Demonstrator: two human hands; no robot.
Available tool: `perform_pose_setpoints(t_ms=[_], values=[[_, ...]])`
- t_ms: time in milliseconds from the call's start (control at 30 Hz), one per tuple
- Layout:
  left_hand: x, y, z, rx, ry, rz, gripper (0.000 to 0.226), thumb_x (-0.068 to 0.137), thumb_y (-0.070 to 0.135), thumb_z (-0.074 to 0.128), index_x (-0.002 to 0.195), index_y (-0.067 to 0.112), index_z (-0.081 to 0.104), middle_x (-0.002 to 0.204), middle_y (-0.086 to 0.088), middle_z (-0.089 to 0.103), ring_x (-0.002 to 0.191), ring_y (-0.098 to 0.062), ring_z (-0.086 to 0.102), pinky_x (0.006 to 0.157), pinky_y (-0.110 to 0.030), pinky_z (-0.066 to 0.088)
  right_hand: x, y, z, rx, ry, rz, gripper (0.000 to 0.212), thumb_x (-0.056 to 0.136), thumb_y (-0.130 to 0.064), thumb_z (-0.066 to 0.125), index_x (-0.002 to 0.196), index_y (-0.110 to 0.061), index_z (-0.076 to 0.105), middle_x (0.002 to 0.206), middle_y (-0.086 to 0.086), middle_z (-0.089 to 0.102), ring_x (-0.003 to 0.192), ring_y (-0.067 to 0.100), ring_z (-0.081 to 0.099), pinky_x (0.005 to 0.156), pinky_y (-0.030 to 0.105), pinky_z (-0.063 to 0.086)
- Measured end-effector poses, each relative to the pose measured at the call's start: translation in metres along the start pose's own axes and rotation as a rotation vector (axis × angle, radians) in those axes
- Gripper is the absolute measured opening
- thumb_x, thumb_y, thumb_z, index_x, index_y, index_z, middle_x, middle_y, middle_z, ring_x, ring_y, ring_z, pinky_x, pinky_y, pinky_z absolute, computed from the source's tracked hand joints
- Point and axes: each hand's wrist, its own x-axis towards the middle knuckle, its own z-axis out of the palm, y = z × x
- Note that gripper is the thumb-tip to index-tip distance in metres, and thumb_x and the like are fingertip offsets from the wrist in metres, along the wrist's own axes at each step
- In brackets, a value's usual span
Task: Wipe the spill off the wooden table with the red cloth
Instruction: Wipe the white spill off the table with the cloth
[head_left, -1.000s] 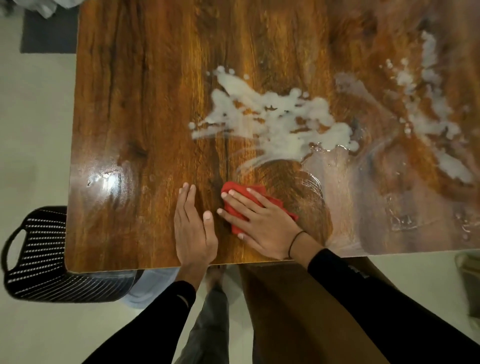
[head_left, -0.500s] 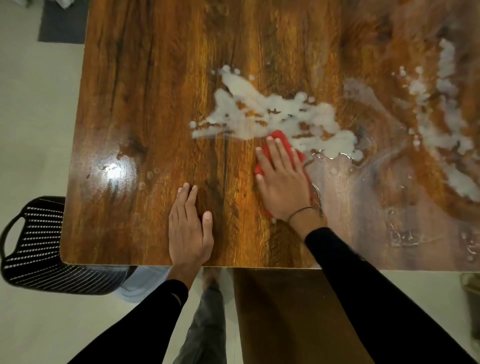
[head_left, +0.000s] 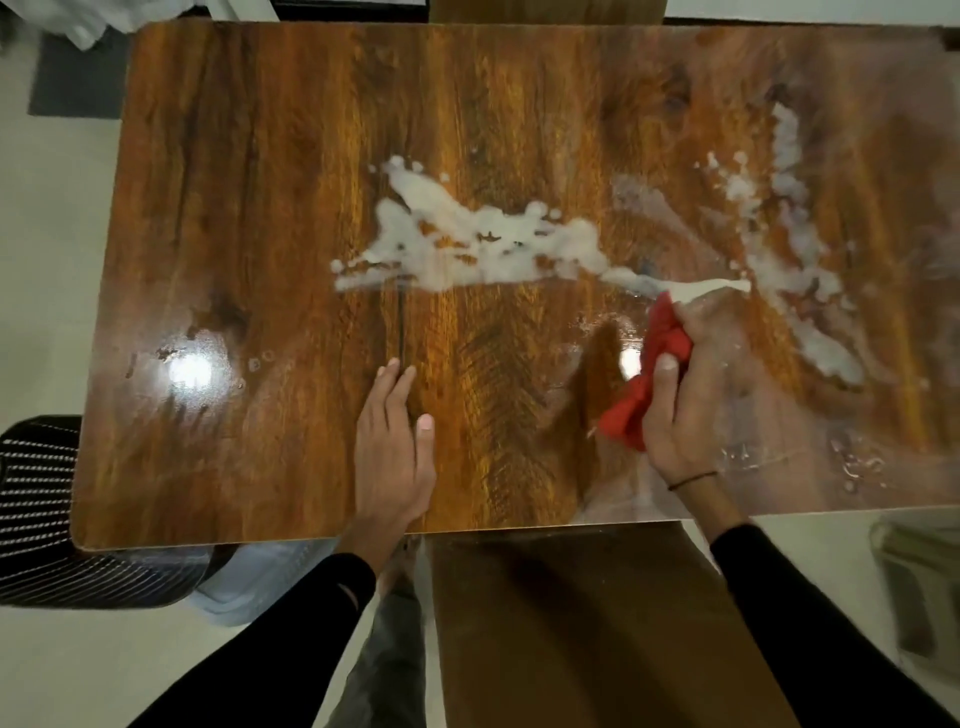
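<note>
A white milky spill (head_left: 483, 244) spreads across the middle of the glossy wooden table (head_left: 260, 208). A second white patch (head_left: 795, 249) lies toward the right. My right hand (head_left: 691, 395) grips the bunched red cloth (head_left: 654, 364), thumb curled over it, just below the thin right tail of the middle spill. Flat on the wood near the front edge rests my left hand (head_left: 395, 447), fingers straight, holding nothing. A wet smeared sheen covers the wood around the right hand.
A black perforated basket (head_left: 47, 514) stands on the floor at the table's front left corner. A brown chair seat (head_left: 582, 623) sits under the front edge. A grey mat (head_left: 78, 83) lies on the floor at the far left.
My right hand swept the cloth from the front centre up into the spill, then right, and now holds it bunched. The spill's lower edge is wiped into a straight line. Left hand stayed.
</note>
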Motion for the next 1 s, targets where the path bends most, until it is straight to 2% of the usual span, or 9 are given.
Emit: perform_pose_setpoints(t_ms=[67,133,167,233,333,400,500,800,1000], values=[[0.007,0.017,0.014,-0.002,-0.034,0.061,0.057,0.118,0.046,0.025,0.169,0.023,0.033,0.179,0.003,0.028,0.168,-0.008,0.018,0.134,-0.022,0.008,-0.016,-0.013,0.006,0.114,-0.031,0.045,0.047,0.117,-0.015,0.038,0.163,-0.009,0.046,0.151,-0.018,0.055,0.136,0.0,0.056,0.114,0.026,0.049],[0.009,0.025,0.024,0.032,-0.068,0.1,0.06,0.118,0.051,0.02,0.169,0.023,0.033,0.18,0.003,0.027,0.168,-0.01,0.017,0.136,-0.032,0.013,-0.026,-0.015,0.016,0.156,-0.072,0.045,0.046,0.117,-0.011,0.039,0.161,-0.006,0.048,0.152,-0.022,0.055,0.133,-0.012,0.055,0.108,0.011,0.047],[0.01,0.026,0.028,0.064,-0.076,0.109,0.061,0.118,0.051,0.019,0.17,0.022,0.034,0.181,0.002,0.025,0.169,-0.012,0.017,0.136,-0.037,0.015,-0.028,-0.015,0.022,0.144,-0.122,0.045,0.049,0.117,-0.016,0.039,0.165,-0.007,0.046,0.158,-0.014,0.054,0.138,-0.01,0.053,0.11,0.013,0.047],[0.008,0.023,0.032,0.163,-0.093,0.126,0.061,0.119,0.048,0.018,0.17,0.02,0.033,0.182,0.0,0.023,0.17,-0.015,0.015,0.137,-0.042,0.016,-0.034,-0.013,0.031,0.001,-0.251,-0.023,0.057,0.119,-0.032,0.037,0.173,-0.017,0.035,0.176,-0.001,0.038,0.158,0.007,0.041,0.128,0.031,0.042],[0.007,0.02,0.037,0.274,-0.093,0.152,0.058,0.119,0.04,0.022,0.171,0.018,0.032,0.182,-0.003,0.021,0.17,-0.018,0.014,0.139,-0.04,0.011,-0.052,-0.001,0.053,-0.424,-0.451,-0.241,0.063,0.12,-0.039,0.033,0.179,-0.022,0.019,0.188,0.0,0.011,0.171,0.021,0.018,0.137,0.05,0.028],[0.007,0.022,0.037,0.291,-0.087,0.146,0.057,0.118,0.038,0.024,0.171,0.019,0.032,0.182,-0.004,0.022,0.17,-0.019,0.015,0.139,-0.041,0.012,-0.061,0.005,0.07,-0.632,-0.539,-0.417,0.068,0.12,-0.042,0.034,0.18,-0.018,0.013,0.188,0.008,0.005,0.175,0.027,0.006,0.139,0.057,0.02],[0.008,0.025,0.036,0.306,-0.09,0.146,0.057,0.118,0.038,0.024,0.171,0.018,0.032,0.182,-0.004,0.022,0.17,-0.02,0.016,0.138,-0.043,0.014,-0.05,0.008,0.084,-0.67,-0.515,-0.483,0.071,0.119,-0.042,0.034,0.18,-0.016,0.011,0.189,0.011,0.002,0.175,0.03,0.001,0.14,0.058,0.014],[0.008,0.029,0.034,0.32,-0.095,0.143,0.059,0.116,0.037,0.032,0.171,0.016,0.033,0.182,-0.006,0.022,0.17,-0.023,0.016,0.138,-0.044,0.015,0.033,0.047,0.043,-0.709,-0.334,-0.162,0.068,0.117,-0.046,0.026,0.179,-0.019,0.019,0.188,0.01,0.01,0.175,0.03,0.008,0.139,0.059,0.015],[0.009,0.031,0.035,0.341,-0.065,0.165,0.059,0.114,0.034,0.037,0.17,0.015,0.035,0.181,-0.009,0.025,0.169,-0.027,0.021,0.137,-0.045,0.018,-0.004,0.071,0.009,-0.72,-0.2,0.094,0.069,0.115,-0.042,0.031,0.178,-0.015,0.022,0.187,0.015,0.013,0.174,0.035,0.012,0.138,0.061,0.018]])
